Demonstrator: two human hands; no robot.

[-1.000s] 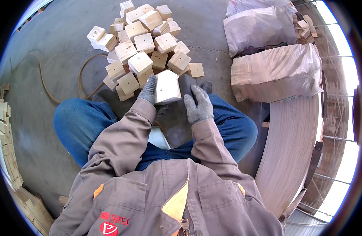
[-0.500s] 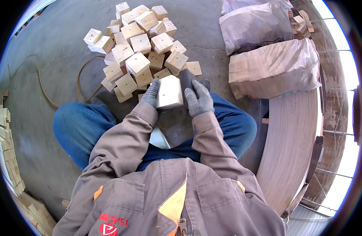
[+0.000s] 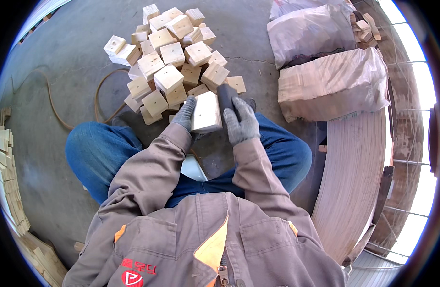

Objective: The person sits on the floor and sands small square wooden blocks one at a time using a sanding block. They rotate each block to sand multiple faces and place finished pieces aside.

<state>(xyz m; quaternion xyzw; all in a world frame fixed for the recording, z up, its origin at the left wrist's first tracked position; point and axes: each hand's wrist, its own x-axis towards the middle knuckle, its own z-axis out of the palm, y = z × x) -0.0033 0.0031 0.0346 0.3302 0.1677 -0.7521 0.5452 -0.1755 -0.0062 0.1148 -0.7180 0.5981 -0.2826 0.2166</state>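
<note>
My left hand [image 3: 184,115], in a grey knitted glove, grips a pale wooden block [image 3: 205,113] by its left side, above the floor between my knees. The block has a small dark hole in its face. In my right hand [image 3: 242,122], gloved the same way, is a dark oblong block [image 3: 225,97] that looks like a sanding block. Its long side lies along the right side of the wooden block; whether the two touch I cannot tell. Just beyond my hands a heap of similar wooden blocks [image 3: 172,54] lies on the concrete floor.
Two wrapped, whitish bags [image 3: 332,85] rest at the right, the nearer above a long stack of thin boards [image 3: 352,167]. A brown hose or cord [image 3: 96,98] curls over the floor at left. Wooden strips [image 3: 8,177] are stacked at the far left. A white object [image 3: 193,168] lies between my legs.
My right hand and the dark block have shifted slightly against the wooden block; the dark block was blurred before and shows sharper now. My left hand keeps its grip, almost unmoved.
</note>
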